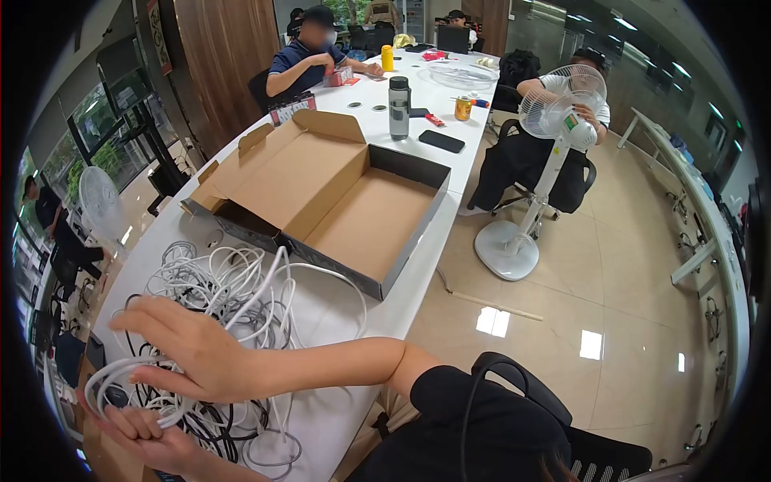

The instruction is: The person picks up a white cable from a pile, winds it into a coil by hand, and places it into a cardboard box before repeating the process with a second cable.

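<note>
Over the near left part of the table lies a tangled heap of white, grey and black cables [233, 301]. My left hand [148, 438], at the lower left, has its fingers curled around a coiled loop of white cable [100, 386]. Just above it is my right hand [189, 349], its fingers apart and thumb stretched toward the loop, with nothing visibly gripped. Beyond the heap sits an open cardboard box [361, 217], brown inside and black outside, its lid folded back to the left.
On the white table [434, 165] stand a grey bottle [399, 108], a phone [442, 141], an orange can [463, 108] and a yellow bottle [387, 58]. A person sits at the table's far left side. Another person at the right handles a white standing fan [552, 173].
</note>
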`<act>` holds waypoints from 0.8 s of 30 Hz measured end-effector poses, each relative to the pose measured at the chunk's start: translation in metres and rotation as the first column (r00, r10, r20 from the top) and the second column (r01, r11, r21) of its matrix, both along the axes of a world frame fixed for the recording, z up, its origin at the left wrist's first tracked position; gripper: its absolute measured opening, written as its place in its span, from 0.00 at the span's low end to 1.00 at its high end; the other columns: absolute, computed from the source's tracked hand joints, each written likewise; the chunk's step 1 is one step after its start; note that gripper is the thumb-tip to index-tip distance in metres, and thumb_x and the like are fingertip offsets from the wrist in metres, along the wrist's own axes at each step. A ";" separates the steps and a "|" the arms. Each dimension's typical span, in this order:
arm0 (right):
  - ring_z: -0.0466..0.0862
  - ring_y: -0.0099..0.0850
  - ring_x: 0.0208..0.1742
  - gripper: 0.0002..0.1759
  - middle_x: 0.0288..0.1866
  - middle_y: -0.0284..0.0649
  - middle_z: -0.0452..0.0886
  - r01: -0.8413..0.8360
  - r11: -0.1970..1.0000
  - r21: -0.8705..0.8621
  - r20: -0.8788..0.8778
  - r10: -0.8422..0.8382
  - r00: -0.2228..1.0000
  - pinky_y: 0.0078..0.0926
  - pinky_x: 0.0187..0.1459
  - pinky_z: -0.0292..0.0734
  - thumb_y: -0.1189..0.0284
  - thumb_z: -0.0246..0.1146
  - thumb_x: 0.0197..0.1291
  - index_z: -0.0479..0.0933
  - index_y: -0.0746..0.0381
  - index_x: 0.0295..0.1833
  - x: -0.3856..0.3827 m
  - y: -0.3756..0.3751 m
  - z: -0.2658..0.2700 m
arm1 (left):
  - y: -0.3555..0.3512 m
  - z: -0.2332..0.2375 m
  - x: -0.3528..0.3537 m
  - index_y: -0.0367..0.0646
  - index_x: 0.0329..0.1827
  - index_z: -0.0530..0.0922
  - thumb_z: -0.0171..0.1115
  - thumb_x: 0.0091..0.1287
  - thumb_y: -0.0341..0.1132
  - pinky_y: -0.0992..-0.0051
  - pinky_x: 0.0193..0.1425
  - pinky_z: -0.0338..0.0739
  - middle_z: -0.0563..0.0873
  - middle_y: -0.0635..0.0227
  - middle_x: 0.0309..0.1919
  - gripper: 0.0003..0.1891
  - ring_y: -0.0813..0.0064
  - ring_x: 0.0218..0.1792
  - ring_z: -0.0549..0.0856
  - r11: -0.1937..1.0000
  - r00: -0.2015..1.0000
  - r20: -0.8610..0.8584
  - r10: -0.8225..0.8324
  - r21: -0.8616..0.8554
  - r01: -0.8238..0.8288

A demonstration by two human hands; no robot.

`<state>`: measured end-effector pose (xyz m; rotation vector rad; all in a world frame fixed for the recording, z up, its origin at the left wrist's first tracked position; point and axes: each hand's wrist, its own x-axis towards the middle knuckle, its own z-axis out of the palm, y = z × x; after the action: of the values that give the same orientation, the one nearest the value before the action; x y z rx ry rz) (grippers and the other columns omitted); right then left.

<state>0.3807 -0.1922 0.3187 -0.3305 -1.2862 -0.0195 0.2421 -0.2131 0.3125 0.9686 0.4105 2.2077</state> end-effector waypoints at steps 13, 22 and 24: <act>0.79 0.37 0.30 0.15 0.31 0.46 0.79 -0.464 0.873 -0.149 0.000 0.469 0.883 0.29 0.32 0.71 0.75 0.53 0.59 0.72 0.68 0.51 -0.005 0.004 -0.011 | 0.014 0.000 0.027 0.40 0.63 0.65 0.45 0.70 0.42 0.86 0.20 0.40 0.48 0.80 0.19 0.22 0.90 0.16 0.45 0.978 0.993 0.000 0.115 -0.173 -0.113; 0.75 0.38 0.25 0.11 0.26 0.40 0.71 -0.190 0.976 -0.103 0.190 0.207 0.960 0.31 0.25 0.67 0.74 0.57 0.56 0.75 0.64 0.46 0.020 0.006 -0.002 | 0.033 -0.013 0.000 0.35 0.60 0.65 0.38 0.71 0.40 0.77 0.45 0.66 0.68 0.59 0.58 0.21 0.71 0.48 0.72 0.930 0.710 -0.613 0.346 0.121 -0.348; 0.75 0.38 0.24 0.09 0.25 0.39 0.70 -0.059 0.993 -0.106 0.289 0.088 0.953 0.31 0.23 0.66 0.73 0.58 0.56 0.75 0.63 0.42 0.024 0.007 -0.002 | 0.032 -0.011 0.000 0.32 0.59 0.65 0.34 0.73 0.41 0.74 0.47 0.69 0.70 0.55 0.56 0.22 0.70 0.47 0.73 0.841 0.393 -0.753 0.528 0.401 -0.363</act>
<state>0.4048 -0.1849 0.3164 -0.3715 -1.5976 0.0592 0.2422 -0.1812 0.3019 2.2898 1.0479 2.0496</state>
